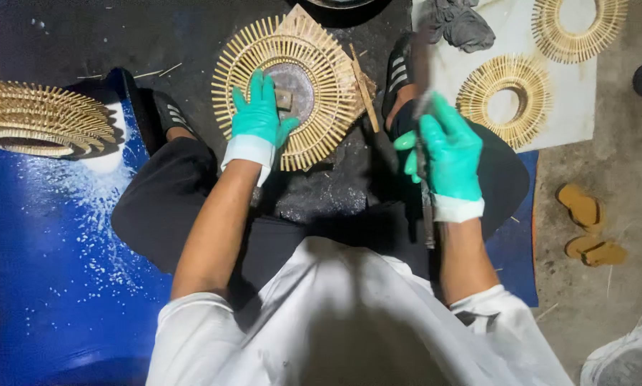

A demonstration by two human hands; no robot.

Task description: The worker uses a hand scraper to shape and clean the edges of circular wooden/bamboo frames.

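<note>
A round sunburst ring of bamboo sticks (321, 71) lies on the dark floor between my feet, with a grey disc and a small block at its centre. My left hand (258, 114), in a green glove, presses flat on the ring's inner left part with its fingers spread. To the right and slightly nearer me, my right hand (446, 154), also gloved green, grips a long dark blade-like tool (427, 214) that runs upright through the fist; its upper end is motion-blurred. A loose bamboo strip (364, 87) rests against the ring's right edge.
Two finished bamboo rings (505, 100) (578, 32) lie on a white sheet (582, 107) at the upper right, beside a grey rag (460, 25). A stack of rings (38, 118) sits at the left on a blue mat (42, 250). Brown sandals (585, 225) lie at the right.
</note>
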